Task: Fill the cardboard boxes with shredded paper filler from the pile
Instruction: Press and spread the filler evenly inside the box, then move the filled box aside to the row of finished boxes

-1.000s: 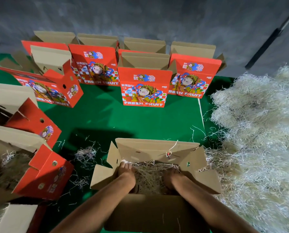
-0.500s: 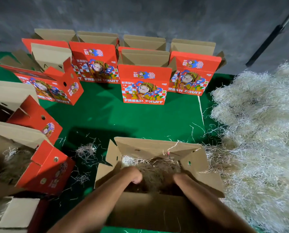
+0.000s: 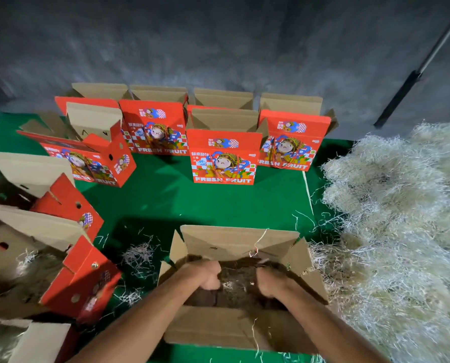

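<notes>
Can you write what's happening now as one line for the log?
step: packing filler | left hand: in open box, fingers curled | right hand: same | pile: right

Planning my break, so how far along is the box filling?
Done: the box at near left already holds filler. In hand: left hand and right hand are down in the open box in front, working its filler. Left: the red boxes standing at the back, contents unseen; the pile remains large.
</notes>
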{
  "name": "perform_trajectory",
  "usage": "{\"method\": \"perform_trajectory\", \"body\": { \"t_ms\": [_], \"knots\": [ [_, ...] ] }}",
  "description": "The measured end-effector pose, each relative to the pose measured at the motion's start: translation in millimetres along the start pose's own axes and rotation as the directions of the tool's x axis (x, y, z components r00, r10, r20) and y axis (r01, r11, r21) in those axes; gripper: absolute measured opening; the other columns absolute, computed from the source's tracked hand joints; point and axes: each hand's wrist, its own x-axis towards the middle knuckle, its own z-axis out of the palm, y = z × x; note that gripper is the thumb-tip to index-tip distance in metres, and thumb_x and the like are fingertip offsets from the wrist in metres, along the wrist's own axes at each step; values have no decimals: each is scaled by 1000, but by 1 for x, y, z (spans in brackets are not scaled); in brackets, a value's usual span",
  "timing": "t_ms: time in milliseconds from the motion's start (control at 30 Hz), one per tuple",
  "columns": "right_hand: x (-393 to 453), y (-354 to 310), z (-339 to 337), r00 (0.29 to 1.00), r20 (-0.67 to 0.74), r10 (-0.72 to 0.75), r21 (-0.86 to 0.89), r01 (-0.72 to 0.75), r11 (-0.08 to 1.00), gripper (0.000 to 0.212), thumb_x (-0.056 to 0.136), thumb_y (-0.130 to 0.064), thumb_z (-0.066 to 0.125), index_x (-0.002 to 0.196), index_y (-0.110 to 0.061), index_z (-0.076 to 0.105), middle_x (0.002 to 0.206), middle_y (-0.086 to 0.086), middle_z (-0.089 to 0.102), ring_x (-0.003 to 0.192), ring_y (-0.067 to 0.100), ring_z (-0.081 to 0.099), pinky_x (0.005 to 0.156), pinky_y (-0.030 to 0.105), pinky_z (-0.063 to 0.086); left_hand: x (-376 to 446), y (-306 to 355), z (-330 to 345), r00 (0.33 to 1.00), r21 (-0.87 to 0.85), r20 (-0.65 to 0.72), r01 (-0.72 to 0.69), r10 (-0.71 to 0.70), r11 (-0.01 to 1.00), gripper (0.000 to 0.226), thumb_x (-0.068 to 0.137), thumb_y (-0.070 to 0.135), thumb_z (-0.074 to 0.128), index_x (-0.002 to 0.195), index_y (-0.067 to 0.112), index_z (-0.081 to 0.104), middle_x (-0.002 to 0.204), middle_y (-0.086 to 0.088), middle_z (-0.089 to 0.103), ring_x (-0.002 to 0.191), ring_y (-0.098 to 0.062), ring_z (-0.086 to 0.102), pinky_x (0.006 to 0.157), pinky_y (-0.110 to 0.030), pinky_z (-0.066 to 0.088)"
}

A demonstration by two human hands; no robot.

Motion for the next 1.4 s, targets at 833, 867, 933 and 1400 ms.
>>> {"method": "perform_trajectory", "body": {
  "t_ms": [833, 867, 933, 1400],
  "knots": [
    [-140, 42, -77, 894, -385, 230, 663, 95, 743, 76, 90, -27, 70, 145, -4, 24, 110, 10, 63, 94, 24, 65, 92, 44, 55, -147, -16, -47, 754, -480, -512, 147, -413, 865, 73, 89, 40, 65, 145, 15, 25, 142, -13, 38, 129, -31, 43, 103, -43, 43],
    [-138, 45, -68, 907, -366, 210, 681, 106, 725, 68, 91, -28, 69, 141, -4, 30, 106, 6, 63, 90, 19, 65, 89, 40, 57, -148, -21, -42, 802, -550, -426, 137, -418, 824, 68, 88, 36, 67, 141, 15, 29, 137, -13, 44, 121, -30, 51, 96, -40, 49],
    [-135, 45, -52, 904, -409, 127, 621, 174, 764, 59, 94, -29, 65, 140, -8, 36, 98, 0, 65, 81, 11, 66, 74, 28, 58, -150, -29, -27, 896, -713, -279, 47, -346, 699, 51, 87, 28, 69, 127, 19, 39, 125, -6, 53, 104, -23, 60, 80, -37, 60],
    [-117, 6, -17, 806, -522, 279, 679, 195, 708, 13, 95, -13, 59, 83, -8, 62, 62, 5, 65, 43, 10, 61, 38, 19, 46, -149, -56, -1, 727, -688, -538, -88, -426, 720, 13, 91, 13, 55, 102, 16, 49, 89, 0, 66, 75, -13, 67, 63, -30, 57]
  ]
}}
